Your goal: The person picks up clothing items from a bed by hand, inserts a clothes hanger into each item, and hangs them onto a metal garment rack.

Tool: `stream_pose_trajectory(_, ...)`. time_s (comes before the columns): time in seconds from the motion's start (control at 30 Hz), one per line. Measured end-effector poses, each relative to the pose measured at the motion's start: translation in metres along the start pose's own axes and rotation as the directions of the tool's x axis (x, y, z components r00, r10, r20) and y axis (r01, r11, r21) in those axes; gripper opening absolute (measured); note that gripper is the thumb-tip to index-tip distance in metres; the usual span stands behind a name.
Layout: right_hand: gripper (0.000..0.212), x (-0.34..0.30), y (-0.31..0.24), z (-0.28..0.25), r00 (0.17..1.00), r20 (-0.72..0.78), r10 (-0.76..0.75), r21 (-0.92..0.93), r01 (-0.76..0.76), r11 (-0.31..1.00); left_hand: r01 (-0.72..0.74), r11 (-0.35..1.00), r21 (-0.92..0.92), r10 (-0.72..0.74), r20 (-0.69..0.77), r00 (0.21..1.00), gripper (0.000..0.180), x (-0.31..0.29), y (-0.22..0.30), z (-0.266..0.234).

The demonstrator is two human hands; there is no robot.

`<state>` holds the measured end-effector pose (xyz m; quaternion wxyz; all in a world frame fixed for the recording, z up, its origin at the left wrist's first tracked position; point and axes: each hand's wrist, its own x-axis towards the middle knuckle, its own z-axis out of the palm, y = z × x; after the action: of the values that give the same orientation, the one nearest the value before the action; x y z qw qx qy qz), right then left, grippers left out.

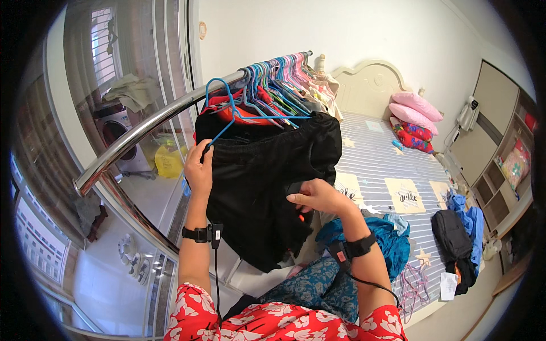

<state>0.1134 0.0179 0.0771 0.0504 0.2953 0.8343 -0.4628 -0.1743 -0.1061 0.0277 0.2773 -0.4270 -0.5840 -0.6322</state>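
Black shorts (pixel 250 176) hang in front of me from a blue hanger (pixel 232 105), whose hook is on the metal rail. My left hand (pixel 199 173) pinches the waistband's left corner together with the end of the hanger. Lower on the right, my right hand (pixel 318 196) is closed on the dark fabric of the shorts, thumb outward and fingers curled behind. The waistband's right side reaches up to the other end of the hanger. Below my right hand a small orange-red spot shows on the cloth.
Many garments on coloured hangers (pixel 273 74) crowd the far part of the rail (pixel 142 131). On the right stands a bed with a striped sheet (pixel 369 148), pink pillows (pixel 415 108), teal clothing (pixel 392 244), a black backpack (pixel 452 233) and loose hangers (pixel 414 284). Glass doors (pixel 165 74) are left.
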Motion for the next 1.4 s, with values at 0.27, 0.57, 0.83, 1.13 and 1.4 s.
stream_pose_trajectory(0.27,0.050,-0.004,-0.010,-0.040,-0.102,-0.658,-0.746,-0.749,-0.022,0.663,-0.062,0.998,0.017,0.059,0.125,0.990,0.018,0.019,0.000,0.006)
stream_pose_trajectory(0.57,0.021,0.026,-0.020,-0.032,0.249,-0.759,-0.602,-0.480,0.409,0.776,-0.177,0.972,0.154,0.169,0.061,0.984,0.021,0.064,-0.023,0.029)
stream_pose_trajectory(0.83,0.019,0.063,-0.047,-0.021,0.197,-0.815,-0.546,-0.482,0.295,0.825,-0.218,0.920,0.326,0.221,0.027,0.975,0.033,0.077,-0.041,0.075)
stream_pose_trajectory(1.13,0.033,0.061,-0.017,0.001,0.139,-0.721,-0.678,-0.636,0.255,0.728,-0.292,0.952,0.096,0.274,0.162,0.948,0.049,-0.007,0.046,0.095)
stream_pose_trajectory(1.4,0.042,0.018,0.104,0.012,0.266,-0.835,-0.481,-0.383,0.345,0.857,-0.374,0.835,-0.404,0.520,0.355,0.777,0.030,-0.125,0.139,0.136)
